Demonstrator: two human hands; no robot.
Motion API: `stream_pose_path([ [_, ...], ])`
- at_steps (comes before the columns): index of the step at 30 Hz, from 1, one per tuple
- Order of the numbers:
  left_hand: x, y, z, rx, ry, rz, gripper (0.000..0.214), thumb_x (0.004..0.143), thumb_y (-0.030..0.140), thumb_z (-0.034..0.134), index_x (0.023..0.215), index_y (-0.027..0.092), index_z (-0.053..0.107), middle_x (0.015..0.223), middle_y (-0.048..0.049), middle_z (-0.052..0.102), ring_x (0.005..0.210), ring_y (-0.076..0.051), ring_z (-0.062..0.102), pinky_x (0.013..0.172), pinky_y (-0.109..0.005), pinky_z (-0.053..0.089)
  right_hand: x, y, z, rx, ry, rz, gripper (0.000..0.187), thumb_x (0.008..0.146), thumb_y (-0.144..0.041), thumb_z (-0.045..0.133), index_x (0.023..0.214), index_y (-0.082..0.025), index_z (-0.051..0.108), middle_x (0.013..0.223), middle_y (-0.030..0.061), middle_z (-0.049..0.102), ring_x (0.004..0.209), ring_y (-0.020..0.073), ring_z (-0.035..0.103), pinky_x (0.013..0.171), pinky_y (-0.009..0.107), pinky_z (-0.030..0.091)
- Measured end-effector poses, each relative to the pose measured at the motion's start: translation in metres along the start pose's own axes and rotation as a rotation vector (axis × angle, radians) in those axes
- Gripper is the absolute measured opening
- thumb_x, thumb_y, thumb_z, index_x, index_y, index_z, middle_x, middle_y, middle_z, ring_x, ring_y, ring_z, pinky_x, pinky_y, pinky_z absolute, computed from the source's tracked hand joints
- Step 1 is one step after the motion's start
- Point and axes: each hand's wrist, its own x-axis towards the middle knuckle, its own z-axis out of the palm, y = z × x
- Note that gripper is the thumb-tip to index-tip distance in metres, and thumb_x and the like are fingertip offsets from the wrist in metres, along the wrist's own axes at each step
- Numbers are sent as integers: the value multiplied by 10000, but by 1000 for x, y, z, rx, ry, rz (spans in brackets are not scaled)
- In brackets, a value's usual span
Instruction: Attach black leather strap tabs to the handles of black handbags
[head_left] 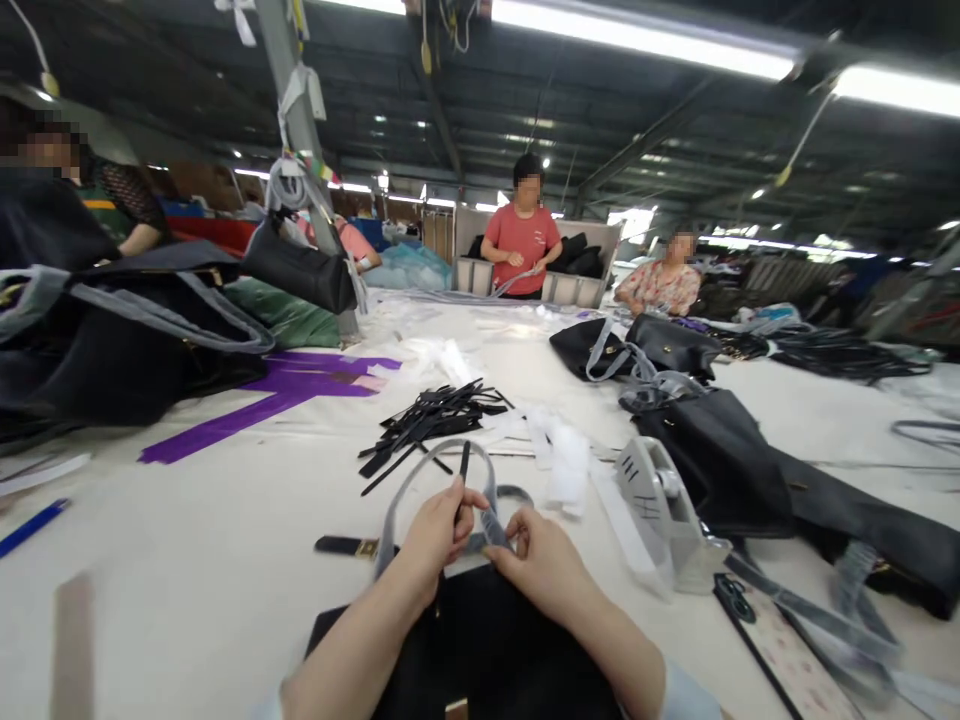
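A black bag [495, 650] lies on the table right in front of me, its gold metal piece [456, 709] showing at the lower edge. Its handles [397, 490] are wrapped in greyish clear film and arch up beyond the bag. In my left hand [441, 525], closed above the bag's top edge, a narrow black strap [465, 462] is gripped, with its end pointing up. My right hand [546, 560] pinches the film-wrapped handle near the bag's top edge. Left of the handles sticks out a black tab with a gold buckle [367, 548].
Black strips [435, 420] lie in a pile ahead. A white tape dispenser [656, 510], a phone [787, 650] and black bags [712, 460] are on the right. Purple fabric [225, 425], a blue pen [34, 526] and stacked bags [127, 340] are left. Several people work around the table.
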Motion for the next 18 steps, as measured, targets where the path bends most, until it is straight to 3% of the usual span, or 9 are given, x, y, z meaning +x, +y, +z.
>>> stream_pose_path([
  [3, -6, 5, -1, 5, -35, 12, 476, 810, 576, 492, 978, 136, 567, 514, 90, 369, 374, -34, 181, 380, -182, 89, -6, 2, -10, 137, -63, 9, 191, 765, -319, 663, 860, -174, 582, 521, -66, 482, 491, 115, 450, 477, 221, 260],
  [5, -11, 11, -3, -44, -84, -44, 449, 810, 518, 495, 1063, 149, 537, 543, 92, 394, 370, -29, 148, 382, -186, 73, -9, 5, -13, 189, -170, -19, 150, 772, -306, 641, 740, -169, 588, 533, -56, 463, 492, 102, 408, 471, 218, 238],
  [8, -18, 19, -8, -94, -154, -160, 414, 803, 448, 487, 1095, 156, 514, 548, 102, 367, 378, -29, 103, 387, -189, 48, -10, 9, -11, 342, -280, -106, 258, 815, -312, 577, 608, -166, 526, 539, -50, 392, 499, 91, 336, 476, 222, 223],
  [9, -20, 21, -9, -75, -165, -179, 404, 804, 442, 481, 1088, 157, 516, 548, 101, 362, 381, -31, 105, 387, -189, 46, -10, 9, -10, 396, -231, -141, 294, 841, -326, 547, 597, -169, 504, 543, -48, 372, 508, 94, 328, 481, 226, 228],
  [13, -29, 23, -8, 259, -260, -180, 331, 833, 437, 409, 959, 168, 553, 507, 89, 363, 366, -52, 165, 378, -205, 79, -14, 4, -9, 385, 214, -322, 382, 924, -378, 467, 597, -181, 496, 588, -21, 411, 589, 133, 411, 556, 249, 311],
  [15, -34, 20, -1, 475, -385, -137, 252, 824, 385, 419, 783, 172, 548, 482, 68, 379, 383, -66, 239, 389, -213, 139, -17, 0, -10, 320, 243, -438, 357, 940, -368, 461, 648, -186, 555, 706, 13, 523, 703, 157, 498, 650, 258, 372],
  [18, -39, 16, 11, 582, -492, -27, 222, 806, 320, 443, 651, 174, 508, 500, 44, 409, 454, -81, 302, 431, -216, 198, -19, 0, -10, 231, 131, -501, 364, 967, -375, 414, 696, -193, 576, 806, 31, 585, 782, 165, 535, 720, 264, 392],
])
